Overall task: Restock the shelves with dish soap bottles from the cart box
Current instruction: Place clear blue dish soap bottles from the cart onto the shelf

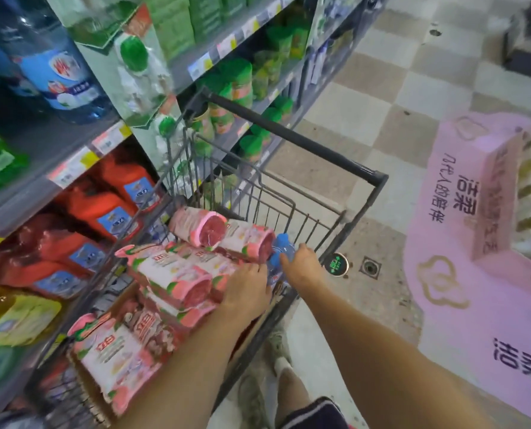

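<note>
A grey wire cart (292, 144) stands beside the shelves. In it lie several pink-capped dish soap bottles (177, 270) with pink and white labels, piled over a cardboard box (84, 376). My left hand (248, 292) rests on the pile, fingers curled over a pink bottle. A blue bottle (281, 249) sits at the cart's right edge, and my right hand (304, 264) grips it from above.
Shelves (72, 168) on the left hold blue, red, yellow and green-capped bottles (239, 75). To the right lie a checkered floor, a pink floor mat (474, 289) and a pink display stand (499, 193). A floor drain (370, 267) sits near the cart. My shoes (276, 345) show below.
</note>
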Action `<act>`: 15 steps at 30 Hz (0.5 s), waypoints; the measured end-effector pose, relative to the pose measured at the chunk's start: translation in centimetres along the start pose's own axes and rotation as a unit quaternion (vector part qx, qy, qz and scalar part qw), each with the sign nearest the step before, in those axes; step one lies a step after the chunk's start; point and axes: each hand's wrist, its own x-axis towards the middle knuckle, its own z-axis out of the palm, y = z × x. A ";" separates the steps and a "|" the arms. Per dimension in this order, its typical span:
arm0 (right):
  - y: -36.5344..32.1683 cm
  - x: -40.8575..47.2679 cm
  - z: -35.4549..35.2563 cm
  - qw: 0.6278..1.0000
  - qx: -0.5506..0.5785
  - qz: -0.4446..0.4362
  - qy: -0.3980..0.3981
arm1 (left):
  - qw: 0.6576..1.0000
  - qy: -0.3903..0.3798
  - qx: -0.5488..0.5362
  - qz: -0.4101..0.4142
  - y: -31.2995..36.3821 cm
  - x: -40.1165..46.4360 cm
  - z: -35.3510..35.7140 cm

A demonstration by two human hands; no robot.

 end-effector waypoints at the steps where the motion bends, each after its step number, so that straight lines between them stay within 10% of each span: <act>1: 0.0 0.8 0.4 0.999 0.025 0.019 0.005 | 1.000 -0.009 -0.018 -0.010 -0.1 0.5 0.6; 15: 0.1 7.1 3.0 0.971 0.168 0.166 -0.038 | 0.964 -0.048 -0.216 -0.148 0.4 6.2 4.5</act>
